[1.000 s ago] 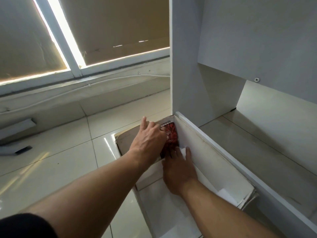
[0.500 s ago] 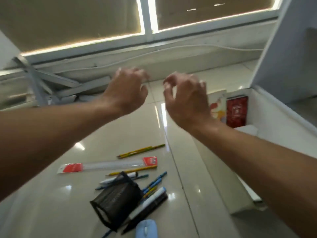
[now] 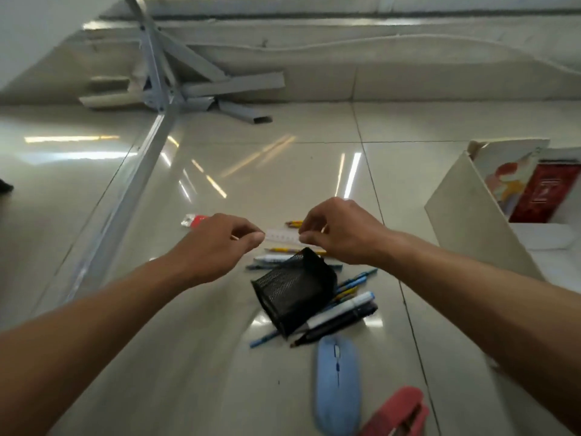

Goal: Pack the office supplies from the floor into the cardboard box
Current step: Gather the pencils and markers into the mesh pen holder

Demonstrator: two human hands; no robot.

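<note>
Okay, both hands are low over the pile and the next pick looks like the ruler (image 3: 283, 238). It is clear plastic, with a red end showing at 9 o'clock past the left hand (image 3: 220, 243). Its long axis runs roughly 9-to-3, tilted slightly toward 10-to-4. The left hand covers its 9 o'clock stretch and the right hand (image 3: 341, 234) its 3 o'clock stretch, so only the middle shows. Both hands have fingers and thumb curled into a pinch shape, tips at the ruler's edge. With the blur I cannot tell whether they grip it or hover above. Neither hand is clearly nearer.

The ruler lies on the floor (image 3: 251, 388), just at 12 o'clock of the tipped black mesh pen holder (image 3: 295, 291), with pencils (image 3: 294, 223) and pens (image 3: 355, 283) around. At 3 o'clock of the right hand, well apart, is the cardboard box (image 3: 465, 215), open, with a red booklet (image 3: 547, 196) inside. Judgement: the carry goes toward 3 o'clock, and the ruler probably needs turning to fit. The blue mouse (image 3: 338, 382) and red stapler (image 3: 399, 413) lie at 6 o'clock, unpacked.
</note>
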